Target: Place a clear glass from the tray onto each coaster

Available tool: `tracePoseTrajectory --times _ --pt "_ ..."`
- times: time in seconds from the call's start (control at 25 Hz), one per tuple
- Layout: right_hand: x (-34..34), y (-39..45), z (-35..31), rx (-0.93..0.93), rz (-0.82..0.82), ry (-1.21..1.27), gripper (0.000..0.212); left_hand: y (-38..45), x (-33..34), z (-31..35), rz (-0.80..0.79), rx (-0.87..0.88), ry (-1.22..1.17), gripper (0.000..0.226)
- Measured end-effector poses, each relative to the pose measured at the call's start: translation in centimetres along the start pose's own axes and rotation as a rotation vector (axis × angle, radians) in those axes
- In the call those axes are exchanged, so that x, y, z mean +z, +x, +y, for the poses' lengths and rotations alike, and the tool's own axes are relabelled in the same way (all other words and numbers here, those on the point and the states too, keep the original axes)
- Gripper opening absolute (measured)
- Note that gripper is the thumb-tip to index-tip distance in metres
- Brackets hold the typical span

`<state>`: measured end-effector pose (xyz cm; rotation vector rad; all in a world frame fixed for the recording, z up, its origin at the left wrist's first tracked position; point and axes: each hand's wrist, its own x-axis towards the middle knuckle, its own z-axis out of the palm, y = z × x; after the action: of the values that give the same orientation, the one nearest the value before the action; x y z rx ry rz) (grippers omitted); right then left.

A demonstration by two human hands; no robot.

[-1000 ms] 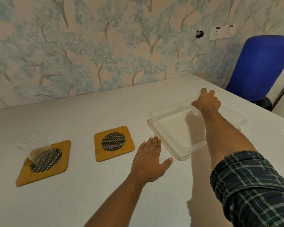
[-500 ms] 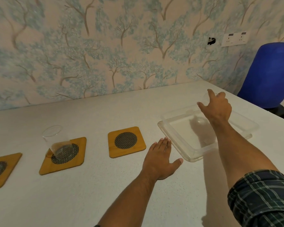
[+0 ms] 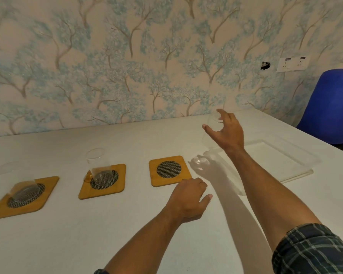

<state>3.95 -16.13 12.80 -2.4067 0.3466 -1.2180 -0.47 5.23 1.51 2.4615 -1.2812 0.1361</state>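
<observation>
Three wooden coasters with dark mesh centres lie in a row on the white table. The left coaster (image 3: 28, 196) carries a clear glass (image 3: 18, 182), and so does the middle coaster (image 3: 104, 179), whose glass (image 3: 97, 165) stands upright. The right coaster (image 3: 169, 170) is bare. My right hand (image 3: 226, 131) holds a clear glass (image 3: 213, 125) in the air, above the table between the bare coaster and the clear plastic tray (image 3: 297, 165). My left hand (image 3: 188, 200) rests on the table just in front of the bare coaster, fingers curled, with nothing in it.
A blue chair (image 3: 331, 107) stands beyond the table's right edge. The patterned wall (image 3: 127, 66) runs along the table's far side, with a white socket plate (image 3: 292, 63) on it.
My right hand has left the tray with a glass and moved left and up. My left hand has curled its fingers. The view has shifted left, bringing the third coaster in.
</observation>
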Motion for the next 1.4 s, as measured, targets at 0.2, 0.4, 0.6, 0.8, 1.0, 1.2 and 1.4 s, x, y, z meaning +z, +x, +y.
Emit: tracePoseTrajectory --times 0.2,0.4,0.6,0.8,1.0,1.2,1.4 --pt "4.6 -3.7 -5.3 -0.056 -0.172 0.041 0.077 -5.8 -2.4 -5.8 0.264 -0.258 0.038 0.06" --pt "8.0 -6.0 -9.3 -0.046 -0.325 0.07 0.077 -10.6 -4.9 -10.6 0.195 -0.508 0.095 0.077" --pt "9.5 -7.2 -10.7 -0.028 -0.413 0.024 0.079 -12.5 -4.3 -11.8 -0.025 -0.599 0.091 0.082" --pt "10.3 -7.9 -10.7 0.036 -0.405 0.051 0.08 -12.7 -4.0 -12.0 -0.051 -0.567 0.138 0.091" --pt "10.9 -8.2 -10.7 0.095 -0.375 0.096 0.079 -12.6 -4.2 -12.0 -0.051 -0.517 0.121 0.113" --pt "11.5 -8.5 -10.6 0.092 -0.375 0.116 0.078 -12.7 -4.3 -12.0 -0.035 -0.509 0.104 0.114" --pt "9.6 -9.3 -11.8 0.031 -0.267 -0.242 0.097 -12.7 -5.1 -11.4 -0.016 -0.468 0.11 0.093"
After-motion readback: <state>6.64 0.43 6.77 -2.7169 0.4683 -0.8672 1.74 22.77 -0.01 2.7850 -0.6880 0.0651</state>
